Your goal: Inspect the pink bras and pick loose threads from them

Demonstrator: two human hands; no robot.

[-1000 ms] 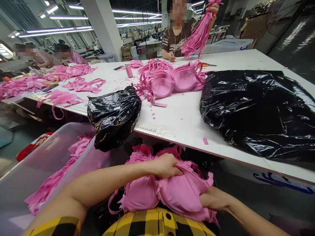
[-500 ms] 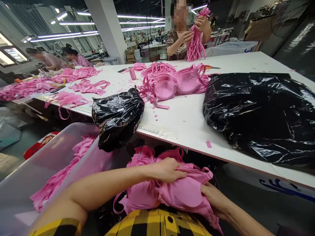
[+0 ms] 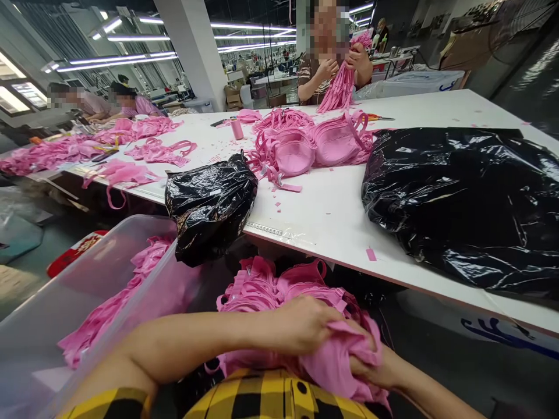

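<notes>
A pile of pink bras lies on my lap, below the table edge. My left hand is closed on the upper edge of a pink bra, its fingers bent over the cloth. My right hand holds the same bra from the right, its fingers partly covered by folded fabric. Between my two hands the cup is bunched and creased. More bras with their straps and cups stay stacked just beyond my hands.
On the white table sit a small black plastic bag, a large black bag, nested bras and a pink thread cone. A clear bin stands at left. Across the table, a co-worker holds pink straps.
My left hand has closed and pulled the bra's edge, so the smooth cup is now folded and bunched. My right hand has shifted left and lower into the cloth. The co-worker's strap bundle has dropped slightly.
</notes>
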